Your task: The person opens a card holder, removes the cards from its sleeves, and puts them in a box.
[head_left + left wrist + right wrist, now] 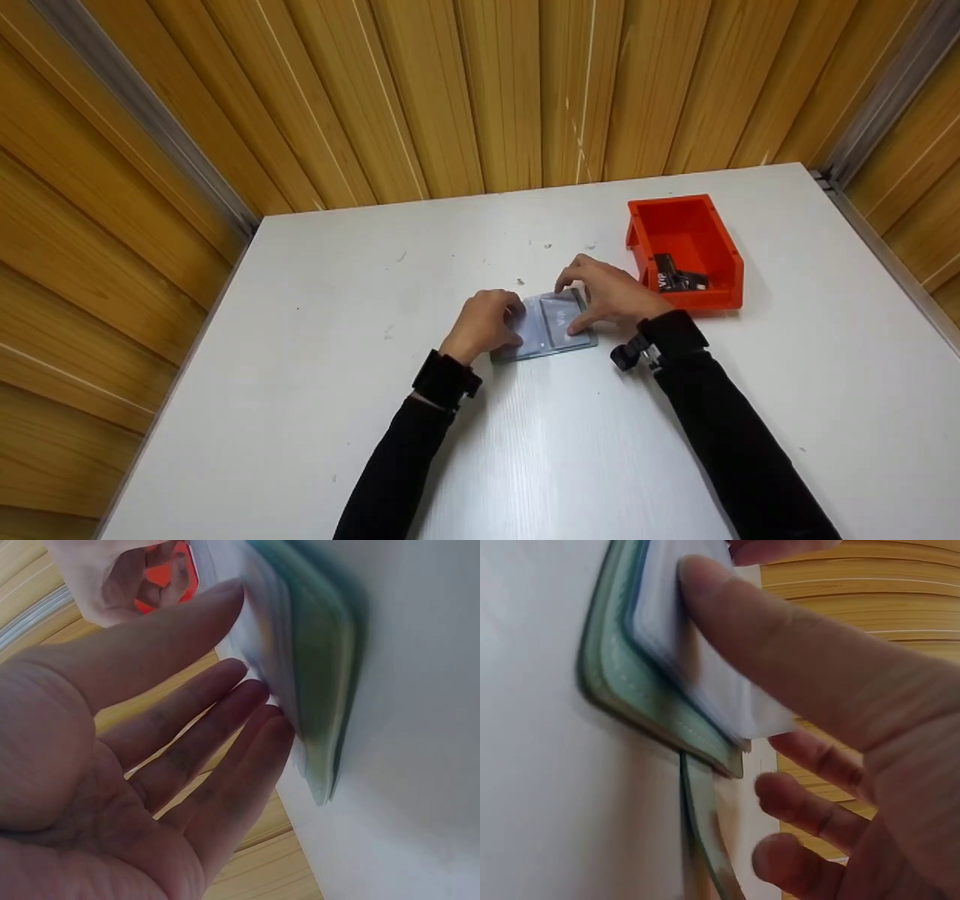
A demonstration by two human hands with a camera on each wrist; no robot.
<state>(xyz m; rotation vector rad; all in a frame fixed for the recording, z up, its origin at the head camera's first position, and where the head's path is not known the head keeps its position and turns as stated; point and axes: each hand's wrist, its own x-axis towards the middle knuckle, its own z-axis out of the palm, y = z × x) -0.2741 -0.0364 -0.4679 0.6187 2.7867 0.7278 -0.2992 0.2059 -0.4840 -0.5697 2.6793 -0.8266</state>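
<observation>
Starting with the head view: a pale green card holder (550,353) lies unfolded on the white desk (360,360), between the left hand (484,322) and the right hand (615,291), its clear sleeves (530,330) uppermost. Light lettering shows in the right-hand sleeve, so one card (561,319) is judged to be in place. Black VIP cards (671,279) lie in the red plastic bin (697,301), outside the holder; loading is therefore judged partial, with those outstanding.

Left wrist view: the left fingers are spread, the thumb well apart from the others, tips at the sleeves; no pinch is seen.

Right wrist view: the right thumb extends with its tip against a sleeve; the lower fingers are loosely bent, clear of the holder. Forefinger contact cannot be confirmed. A green strap (705,814) emerges at the holder's edge. Whether the sleeved card is fully seated cannot be told.
</observation>
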